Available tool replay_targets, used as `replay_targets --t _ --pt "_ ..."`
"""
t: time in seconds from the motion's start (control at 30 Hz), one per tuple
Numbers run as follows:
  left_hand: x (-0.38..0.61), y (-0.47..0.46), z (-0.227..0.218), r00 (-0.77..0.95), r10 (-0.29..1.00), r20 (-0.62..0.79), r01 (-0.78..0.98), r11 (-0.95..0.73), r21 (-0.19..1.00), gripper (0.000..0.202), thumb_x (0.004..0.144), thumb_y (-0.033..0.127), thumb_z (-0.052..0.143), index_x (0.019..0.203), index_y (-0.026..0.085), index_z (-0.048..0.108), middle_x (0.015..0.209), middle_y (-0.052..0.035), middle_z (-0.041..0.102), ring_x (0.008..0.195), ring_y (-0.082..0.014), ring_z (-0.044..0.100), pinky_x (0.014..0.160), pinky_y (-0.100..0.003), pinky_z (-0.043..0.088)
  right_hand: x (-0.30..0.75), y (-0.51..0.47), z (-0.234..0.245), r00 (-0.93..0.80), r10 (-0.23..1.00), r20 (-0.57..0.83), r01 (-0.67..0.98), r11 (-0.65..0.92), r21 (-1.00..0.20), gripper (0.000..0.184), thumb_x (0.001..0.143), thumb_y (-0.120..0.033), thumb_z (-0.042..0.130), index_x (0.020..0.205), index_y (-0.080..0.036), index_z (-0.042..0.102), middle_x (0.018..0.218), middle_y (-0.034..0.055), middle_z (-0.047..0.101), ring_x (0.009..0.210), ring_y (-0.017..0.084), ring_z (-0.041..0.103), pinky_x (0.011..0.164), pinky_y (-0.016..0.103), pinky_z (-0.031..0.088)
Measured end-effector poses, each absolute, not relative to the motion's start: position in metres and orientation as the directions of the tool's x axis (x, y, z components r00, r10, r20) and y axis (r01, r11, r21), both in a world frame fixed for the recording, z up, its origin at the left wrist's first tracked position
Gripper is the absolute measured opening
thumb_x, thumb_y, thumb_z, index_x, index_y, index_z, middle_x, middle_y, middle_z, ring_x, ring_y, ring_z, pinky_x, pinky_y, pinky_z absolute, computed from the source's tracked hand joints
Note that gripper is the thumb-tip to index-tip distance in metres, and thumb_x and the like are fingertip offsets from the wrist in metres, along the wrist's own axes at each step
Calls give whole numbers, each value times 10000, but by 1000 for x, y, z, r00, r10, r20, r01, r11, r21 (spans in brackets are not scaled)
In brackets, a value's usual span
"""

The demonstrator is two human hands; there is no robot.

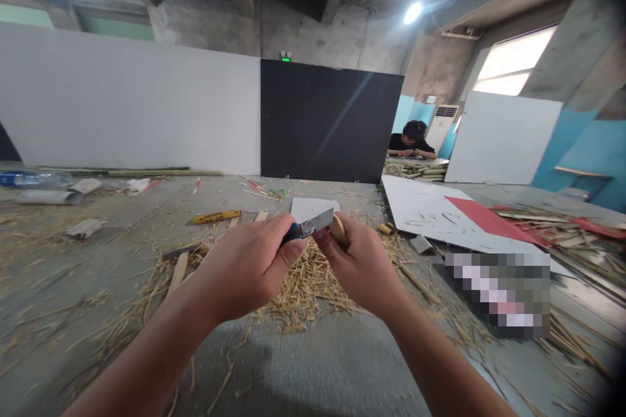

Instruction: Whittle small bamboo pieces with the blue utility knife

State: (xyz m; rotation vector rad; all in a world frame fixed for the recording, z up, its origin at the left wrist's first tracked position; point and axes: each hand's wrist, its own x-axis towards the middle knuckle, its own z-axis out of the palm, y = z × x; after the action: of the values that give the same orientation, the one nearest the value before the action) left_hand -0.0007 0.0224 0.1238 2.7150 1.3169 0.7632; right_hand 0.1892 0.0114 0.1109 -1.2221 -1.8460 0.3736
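My left hand [249,267] is closed round the dark, blue-marked handle of a knife [319,219]. Its wide metal blade points right, toward my other hand. Between the fingers of my right hand [364,267] is a pale, rounded piece of wood or bamboo [338,229], mostly covered by those fingers. The blade lies close against this piece; whether its edge touches cannot be made out. Under both hands a heap of straw-coloured shavings [306,283] covers part of the grey work surface [293,371].
A yellow printed tube or packet [216,216] lies beyond my left hand. Further left are a plastic bottle [42,179] and crumpled wrappers [85,229]. White and red boards [420,202] and bamboo strips [577,339] lie at right. Another person [413,140] sits behind the black panel [327,120].
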Motion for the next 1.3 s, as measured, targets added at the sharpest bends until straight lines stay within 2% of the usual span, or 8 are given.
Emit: replay_targets --t 0.17,0.23,0.4,0.53,0.67,0.9,1.07,1.3 --pt "2 20 125 560 717 415 715 -671 197 335 971 475 273 864 202 434 776 -39 589 671 -191 525 587 -298 310 191 7 113 -203 867 455 484 493 -723 51 869 -264 506 857 -215 511 637 -52 427 554 107 367 517 271 290" --pt "3 19 125 578 707 408 710 -682 175 338 970 479 277 860 200 433 782 -44 596 657 -185 524 571 -290 291 193 7 112 -229 868 440 423 496 -758 47 870 -244 478 890 -216 510 666 -44 451 575 111 392 539 274 309" --pt "3 21 124 598 686 414 725 -683 85 313 963 466 292 870 200 427 727 -40 605 584 -184 513 524 -287 224 194 8 108 -290 856 429 370 514 -774 194 890 -411 529 902 -221 491 700 -32 472 614 122 417 556 281 316" --pt "2 22 121 616 669 415 731 -682 15 208 938 389 347 870 206 416 718 -38 618 559 -189 515 510 -292 189 193 8 106 -288 862 418 426 506 -750 296 853 -488 594 852 -221 464 697 -33 451 604 117 398 533 276 296" --pt "3 23 119 606 675 421 743 -670 6 133 911 333 385 871 209 407 733 -36 631 568 -191 531 510 -294 191 192 9 107 -282 860 425 485 510 -710 352 840 -546 594 856 -213 480 660 -35 449 565 111 371 501 278 256" --pt "4 23 121 611 685 397 735 -677 37 153 914 349 364 882 208 414 750 -45 636 593 -206 552 518 -299 225 191 5 111 -262 853 451 588 512 -627 388 835 -586 570 808 -214 462 641 -27 464 552 118 392 503 280 251" --pt "7 23 117 560 722 407 786 -618 17 111 896 320 389 885 211 404 756 -47 630 604 -214 558 524 -301 220 188 6 109 -173 849 499 686 467 -557 417 808 -611 575 777 -220 434 604 -29 458 538 126 378 501 287 242" --pt "12 21 117 529 732 430 810 -587 4 170 939 338 324 908 197 413 669 -34 598 534 -194 529 498 -296 162 188 10 106 -78 866 495 732 387 -561 447 794 -664 540 767 -226 453 563 -22 475 516 138 388 502 294 249"
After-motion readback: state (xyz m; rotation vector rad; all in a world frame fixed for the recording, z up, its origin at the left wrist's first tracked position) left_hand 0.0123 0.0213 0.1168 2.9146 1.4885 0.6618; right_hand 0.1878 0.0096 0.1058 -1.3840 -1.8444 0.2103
